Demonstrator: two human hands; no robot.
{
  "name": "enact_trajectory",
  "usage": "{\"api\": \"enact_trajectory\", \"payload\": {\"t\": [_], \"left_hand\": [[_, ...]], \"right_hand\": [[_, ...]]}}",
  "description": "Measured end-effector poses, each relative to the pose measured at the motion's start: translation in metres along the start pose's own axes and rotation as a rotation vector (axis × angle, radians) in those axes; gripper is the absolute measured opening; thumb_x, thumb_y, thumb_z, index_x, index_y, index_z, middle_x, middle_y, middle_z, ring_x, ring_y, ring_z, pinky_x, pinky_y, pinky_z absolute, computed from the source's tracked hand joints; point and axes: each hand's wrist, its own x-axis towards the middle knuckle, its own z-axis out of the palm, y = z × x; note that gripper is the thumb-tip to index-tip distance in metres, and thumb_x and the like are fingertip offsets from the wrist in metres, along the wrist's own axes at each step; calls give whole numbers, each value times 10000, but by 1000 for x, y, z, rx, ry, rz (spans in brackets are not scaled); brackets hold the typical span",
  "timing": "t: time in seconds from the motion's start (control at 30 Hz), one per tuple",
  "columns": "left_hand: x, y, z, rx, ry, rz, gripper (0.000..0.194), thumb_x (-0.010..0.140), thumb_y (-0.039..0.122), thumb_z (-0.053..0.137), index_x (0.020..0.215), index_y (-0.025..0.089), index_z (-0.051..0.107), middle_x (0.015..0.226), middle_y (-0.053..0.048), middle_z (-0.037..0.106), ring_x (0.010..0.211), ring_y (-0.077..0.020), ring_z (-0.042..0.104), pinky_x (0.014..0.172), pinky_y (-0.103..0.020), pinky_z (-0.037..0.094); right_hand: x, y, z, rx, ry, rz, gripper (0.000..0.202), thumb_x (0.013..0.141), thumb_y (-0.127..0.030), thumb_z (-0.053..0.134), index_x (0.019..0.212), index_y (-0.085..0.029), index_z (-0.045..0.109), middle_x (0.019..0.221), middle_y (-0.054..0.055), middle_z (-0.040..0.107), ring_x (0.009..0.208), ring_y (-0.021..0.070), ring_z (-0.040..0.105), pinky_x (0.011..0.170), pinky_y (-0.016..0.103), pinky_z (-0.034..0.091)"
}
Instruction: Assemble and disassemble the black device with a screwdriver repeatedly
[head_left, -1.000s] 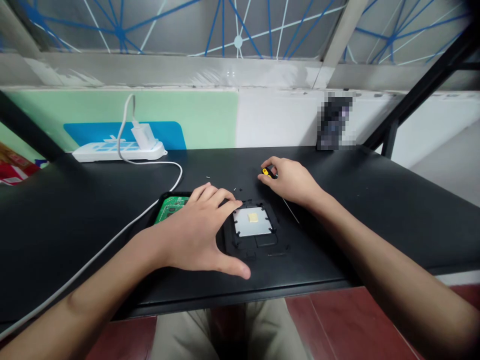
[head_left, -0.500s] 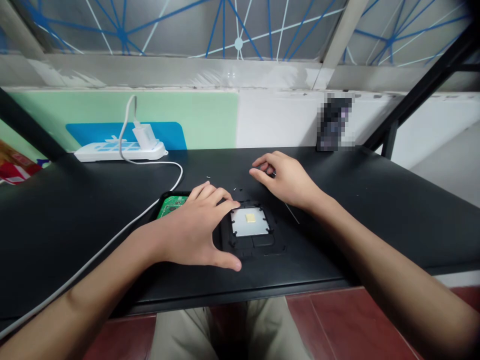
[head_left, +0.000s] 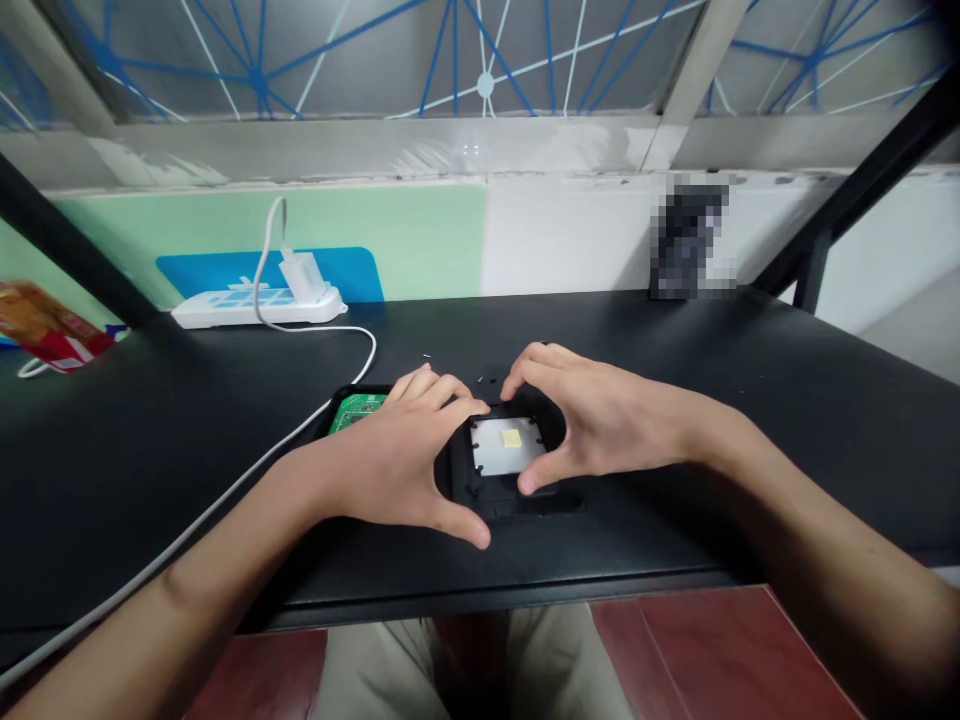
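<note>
On the black table [head_left: 675,535], near its front edge: one dark frame [head_left: 487,488], with a silvery plate [head_left: 490,452] and a small yellow pad [head_left: 511,438] upon it. Left hand [head_left: 390,460]: spread, thumb well apart from the fingers, at the frame's left side. Right hand [head_left: 611,420]: newly moved in, curved open, fingers and thumb parted about the plate's right side (contact uncertain; any object under the palm hidden). Consequence, as judged: the frame now sits between both hands. Also listed: green circuit board [head_left: 356,408], partly behind the left hand; tiny loose pieces [head_left: 493,380] beyond the frame.
</note>
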Motion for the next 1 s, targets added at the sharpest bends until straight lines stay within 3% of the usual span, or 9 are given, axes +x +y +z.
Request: {"api": "enact_trajectory", "payload": {"t": [0.17, 0.3, 0.63, 0.73, 0.8, 0.9, 1.0], "left_hand": [[1, -2, 1, 2, -4, 11, 958, 629, 793, 774, 1373, 244, 522, 1298, -113, 575, 1284, -381, 484, 1217, -638, 158], [1, -5, 4, 16, 2, -1, 1091, 600, 849, 745, 1430, 202, 460, 1354, -150, 558, 1334, -423, 451, 1211, -651, 164], [0, -3, 6, 1, -43, -96, 1356, 578, 900, 706, 1579, 139, 201, 1617, -253, 303, 1505, -522, 189, 1200, -684, 165], [2, 1, 2, -37, -27, -160, 1300, 662, 893, 647, 1600, 141, 150, 1631, -241, 277, 1489, -541, 194, 1158, -696, 238], [3, 3, -1, -44, 42, -172, 1205, 726, 843, 640, 1596, 154, 171, 1588, -224, 346, 1443, -500, 296, 1131, -658, 311], [6, 1, -3, 0, 187, -149, 1029, 784, 715, 696, 1543, 144, 301, 1434, -185, 494, 1284, -399, 464, 1083, -573, 396], [10, -3, -4, 93, 288, -123, 833, 811, 610, 731, 1433, 136, 445, 1332, -153, 553, 1163, -351, 519, 1014, -527, 443]], "right_hand": [[-2, -4, 3, -2, -64, 15, 526, 709, -569, 772, 1078, -224, 623, 1136, 75, 585, 948, 243, 591, 847, 424, 521], [0, -4, 5, 12, -23, -38, 427, 698, -450, 782, 1008, -207, 617, 1161, 77, 585, 981, 234, 593, 895, 410, 522], [2, 2, 2, 67, 115, -102, 463, 709, -436, 770, 1085, -220, 607, 1153, 81, 612, 1031, 256, 591, 891, 407, 514], [6, 6, 5, 44, 213, -111, 461, 715, -416, 770, 1087, -211, 592, 1138, 82, 617, 1034, 251, 592, 902, 407, 519], [9, 9, 7, 16, 279, -114, 453, 702, -402, 777, 1064, -201, 592, 1149, 90, 612, 1051, 258, 593, 912, 420, 523], [13, 12, 11, -21, 353, -126, 476, 692, -403, 782, 1073, -190, 594, 1164, 98, 605, 1069, 269, 596, 906, 437, 540], [14, 11, 15, -69, 408, -149, 491, 704, -406, 774, 1102, -184, 592, 1163, 100, 607, 1065, 269, 604, 897, 447, 556]]}}
